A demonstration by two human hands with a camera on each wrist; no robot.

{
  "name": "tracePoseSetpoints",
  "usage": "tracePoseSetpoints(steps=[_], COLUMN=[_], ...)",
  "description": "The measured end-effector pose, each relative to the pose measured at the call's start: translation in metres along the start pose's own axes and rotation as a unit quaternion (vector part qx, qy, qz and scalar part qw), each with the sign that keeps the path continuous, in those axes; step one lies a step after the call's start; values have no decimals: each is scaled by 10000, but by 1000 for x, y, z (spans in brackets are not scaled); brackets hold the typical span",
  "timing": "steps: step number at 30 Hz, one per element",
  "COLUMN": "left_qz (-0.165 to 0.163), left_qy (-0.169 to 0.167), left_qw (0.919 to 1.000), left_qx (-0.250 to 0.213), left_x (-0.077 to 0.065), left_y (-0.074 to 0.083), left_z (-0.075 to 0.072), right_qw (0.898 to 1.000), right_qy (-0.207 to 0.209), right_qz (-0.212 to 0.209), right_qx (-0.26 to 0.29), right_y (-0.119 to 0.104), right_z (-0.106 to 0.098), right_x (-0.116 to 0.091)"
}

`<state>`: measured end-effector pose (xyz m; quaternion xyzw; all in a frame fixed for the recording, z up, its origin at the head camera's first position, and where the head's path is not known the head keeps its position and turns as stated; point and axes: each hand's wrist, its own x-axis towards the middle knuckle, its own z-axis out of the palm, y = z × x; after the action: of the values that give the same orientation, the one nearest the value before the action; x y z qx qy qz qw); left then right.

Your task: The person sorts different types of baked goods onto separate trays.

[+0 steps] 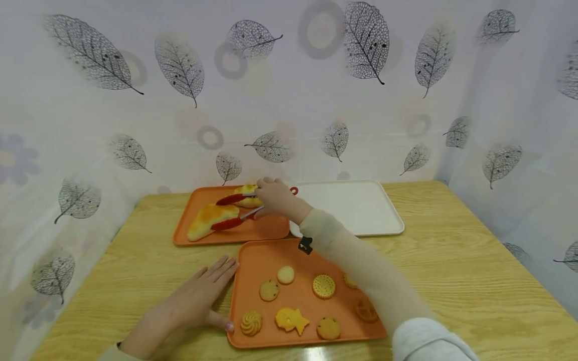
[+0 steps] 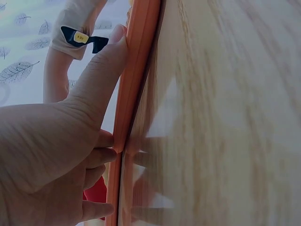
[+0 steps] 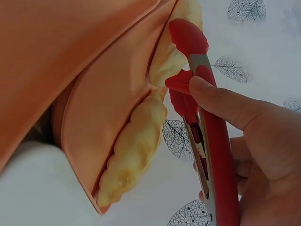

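Note:
My right hand grips metal tongs with red tips and handle above the back orange tray. The tongs are spread: one red tip lies against a plump golden bread at the tray's left. The other tip overlaps a knobbly, twisted-looking bread at the rear in the head view. In the right wrist view the thumb lies along the red handle. My left hand has its fingers extended, fingertips and thumb at the left rim of the front orange tray; the left wrist view shows them along its side.
Several biscuits lie on the front tray, including a fish-shaped one, a swirled one and a round dotted one. A white tray stands at the back right. A leaf-patterned curtain closes off the wooden table behind.

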<state>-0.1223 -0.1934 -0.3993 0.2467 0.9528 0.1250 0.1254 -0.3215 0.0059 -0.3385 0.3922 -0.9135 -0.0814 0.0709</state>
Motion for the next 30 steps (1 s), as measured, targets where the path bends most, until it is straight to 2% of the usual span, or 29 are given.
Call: tracePoseSetpoints(steps=[7,15,23,30], left_qz=[13,28,50,101], left_qy=[8,-8,12,45], left_qw=[10000,10000,10000,9999], left_qx=[-42,-2,-39,-18], left_x=[0,4,7,10], left_y=[-1,-7,-10,-14], left_z=[-3,-2,-2,-3], right_qw=[9994,9990,9995,9987], right_qy=[-299,-344,-163,142], right_qz=[165,195,155,187], right_qx=[4,188,234,447], right_y=[-8,-8,6,26], right_z=[7,6,6,6], right_x=[15,12,-6,-38])
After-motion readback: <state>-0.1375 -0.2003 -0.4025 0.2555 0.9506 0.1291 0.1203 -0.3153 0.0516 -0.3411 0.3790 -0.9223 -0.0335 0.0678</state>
